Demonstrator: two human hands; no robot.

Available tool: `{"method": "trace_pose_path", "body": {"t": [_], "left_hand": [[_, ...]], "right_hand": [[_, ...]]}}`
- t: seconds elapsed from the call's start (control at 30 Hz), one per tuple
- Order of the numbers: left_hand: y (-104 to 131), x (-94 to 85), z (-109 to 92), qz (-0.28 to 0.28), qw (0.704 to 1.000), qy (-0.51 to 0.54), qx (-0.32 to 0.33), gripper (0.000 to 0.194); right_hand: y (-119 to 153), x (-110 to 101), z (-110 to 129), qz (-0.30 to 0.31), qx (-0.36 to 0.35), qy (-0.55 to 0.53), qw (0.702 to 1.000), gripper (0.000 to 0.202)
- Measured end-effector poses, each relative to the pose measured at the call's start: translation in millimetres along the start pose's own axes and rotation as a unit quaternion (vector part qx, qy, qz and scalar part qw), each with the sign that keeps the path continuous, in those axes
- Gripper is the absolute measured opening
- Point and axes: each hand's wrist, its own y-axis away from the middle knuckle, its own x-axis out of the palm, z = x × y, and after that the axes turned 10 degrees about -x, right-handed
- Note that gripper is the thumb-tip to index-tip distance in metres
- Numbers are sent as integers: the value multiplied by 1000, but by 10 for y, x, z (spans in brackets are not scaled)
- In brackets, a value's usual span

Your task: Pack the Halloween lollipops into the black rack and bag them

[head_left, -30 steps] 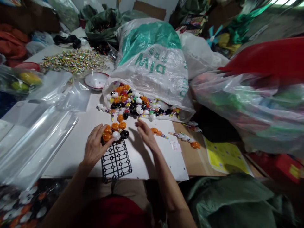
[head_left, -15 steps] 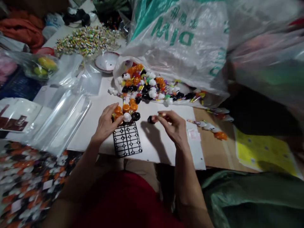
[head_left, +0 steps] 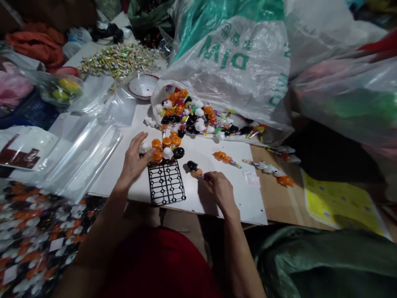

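My left hand [head_left: 135, 159] is at the left side of a cluster of orange, white and black figure toppers [head_left: 166, 142], its fingers closed around the nearest ones. Just below the cluster lies a black plastic grid [head_left: 167, 183]. My right hand [head_left: 219, 188] pinches the thin end of a stick with a black and an orange topper [head_left: 194, 169], held low over the white board. Behind it, an orange-topped stick [head_left: 223, 158] lies on the board. Further right rests a stick with white and orange toppers [head_left: 269, 169].
A large white sack [head_left: 229, 70] spills many toppers at the back. A red-rimmed bowl [head_left: 143, 86] and a pile of small sticks [head_left: 118, 60] are behind left. Clear plastic bags [head_left: 77, 153] lie left, yellow sheets [head_left: 338, 203] right.
My right hand has moved down and toward me with the black-topped stick. An orange-topped stick now lies on the board behind it. My left hand has shifted slightly left.
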Motion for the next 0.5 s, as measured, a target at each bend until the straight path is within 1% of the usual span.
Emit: {"method": "trace_pose_path", "body": {"t": [0.07, 0.1, 0.17, 0.2, 0.23, 0.27, 0.3, 0.37, 0.4, 0.43, 0.5], "left_hand": [[9, -104, 52, -17, 998, 48, -38, 56], [19, -131, 77, -22, 996, 68, -56, 57], [52, -113, 111, -18, 994, 85, -71, 59], [73, -69, 119, -12, 994, 82, -66, 60], [96, -11, 120, -4, 996, 74, -57, 60], [119, 53, 115, 4, 997, 64, -48, 60], [140, 114, 106, 9, 998, 55, -42, 60], [171, 196, 83, 15, 998, 43, -32, 57], [181, 213, 75, 18, 999, 41, -27, 56], [189, 216, 73, 21, 999, 42, -23, 55], [205, 197, 92, 24, 998, 56, -17, 54]], "right_hand": [[-3, 39, 189, -29, -9, -123, 992, 15], [-20, 106, 312, -41, -20, -191, 981, 18], [-85, 339, 576, -38, -56, -299, 952, 17], [-127, 496, 696, -19, -78, -331, 940, 16], [-172, 667, 794, 4, -92, -346, 934, 14], [-214, 838, 866, 22, -90, -349, 932, 13], [-252, 997, 911, 28, -77, -345, 935, 13], [-306, 1238, 941, 13, -55, -335, 940, 13], [-323, 1311, 940, 2, -59, -332, 942, 13], [-334, 1355, 939, -2, -77, -326, 942, 12], [-342, 1378, 947, 20, -134, -292, 947, 13]]}}
